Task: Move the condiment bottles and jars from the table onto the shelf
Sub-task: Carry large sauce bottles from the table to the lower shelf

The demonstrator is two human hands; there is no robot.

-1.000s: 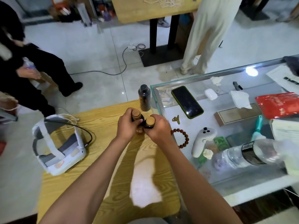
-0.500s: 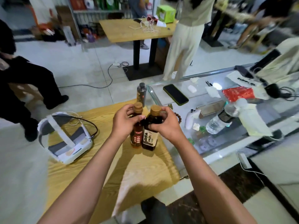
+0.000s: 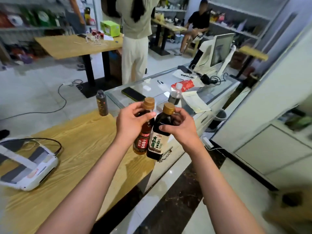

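Your left hand [image 3: 130,123] gripped the upper body of the amber bottle [image 3: 143,130], fingers curled round it just below the brown cap. Your right hand [image 3: 180,127] gripped the shoulder of the dark bottle [image 3: 158,137], thumb across the front above the pale label and fingers wrapped behind. Both bottles were held upright, tilted slightly toward each other, with their sides touching. They were lifted clear of the wooden table [image 3: 81,141] and hung above its right edge, at the junction with the glass counter [image 3: 158,92].

A third container, the dark spice bottle [image 3: 101,103], stood upright at the far corner of the wooden table, just beside the end of the glass counter and well apart from your hands.

On the left of the wooden table lay a white headset [image 3: 27,168] with a black cable looped behind it. On the glass counter lay a black phone [image 3: 133,94], a plastic water bottle [image 3: 175,96] on its side, a red packet [image 3: 184,85], papers and a monitor [image 3: 221,48] at the far end. A small chain [image 3: 164,156] hung at the counter's near edge, partly behind the dark bottle.

White shelving [image 3: 236,19] lined the far wall, its contents blurred. A white cabinet [image 3: 270,115] stood to your right. One person stood at a second wooden table [image 3: 76,46] beyond the counter; another sat near the shelving.
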